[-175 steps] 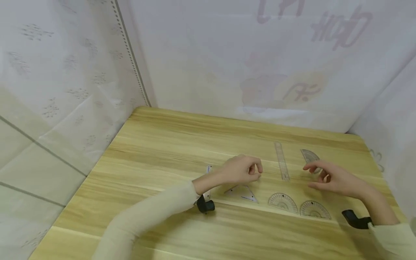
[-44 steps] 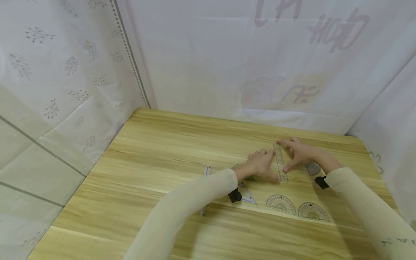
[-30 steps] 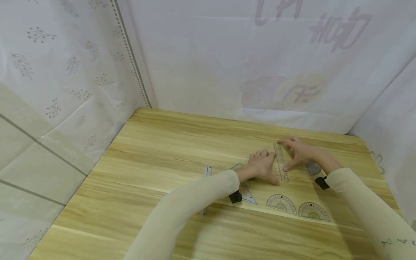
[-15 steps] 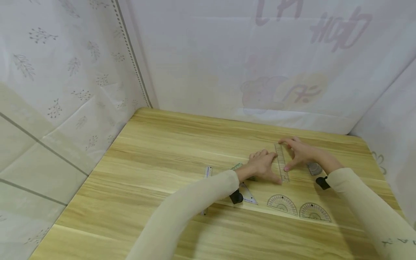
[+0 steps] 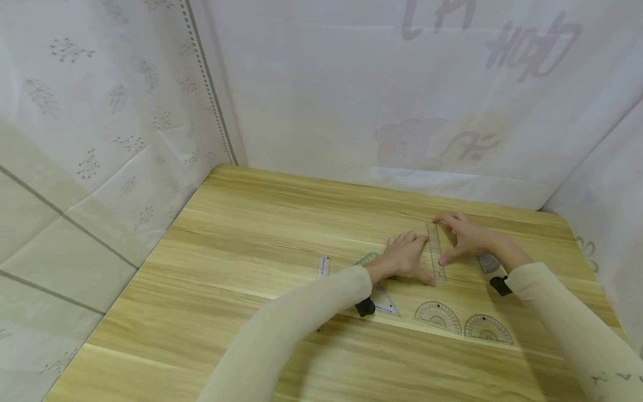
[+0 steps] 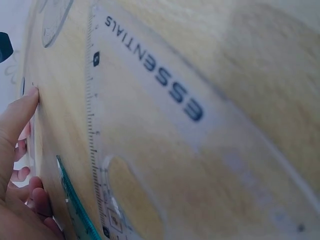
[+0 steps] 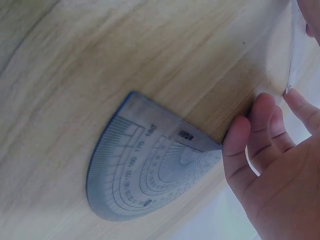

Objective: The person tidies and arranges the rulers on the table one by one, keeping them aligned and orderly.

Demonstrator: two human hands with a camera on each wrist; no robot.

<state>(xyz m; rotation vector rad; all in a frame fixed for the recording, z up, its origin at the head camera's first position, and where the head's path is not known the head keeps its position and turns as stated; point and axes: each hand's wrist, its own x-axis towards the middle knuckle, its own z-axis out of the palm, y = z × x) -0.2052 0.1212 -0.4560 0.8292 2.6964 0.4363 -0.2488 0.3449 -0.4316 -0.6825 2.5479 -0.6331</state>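
A clear straight ruler (image 5: 438,259) lies on the wooden table between both hands. At its left edge is my left hand (image 5: 406,259), palm down, with fingers and thumb spread. My right hand (image 5: 467,237) is on the ruler's other side, index finger by the far end and thumb tip at the right edge. Beneath the right hand lies a grey-tinted protractor (image 7: 155,165), partly hidden in the head view. A clear set square (image 6: 172,95) marked ESSENTIALS and a green-tinted measuring piece (image 5: 366,258) lie under the left wrist, partly covered.
Two clear protractors (image 5: 438,316) sit side by side nearer the person. Another clear ruler (image 5: 324,265) is mostly hidden by the left sleeve (image 5: 301,312). Patterned white cloth (image 5: 311,95) hangs behind and beside the table (image 5: 241,234).
Since the earliest frame, both hands have come down to either side of the ruler, the left moving right, the right moving left and away. Over the last second they stay almost still.
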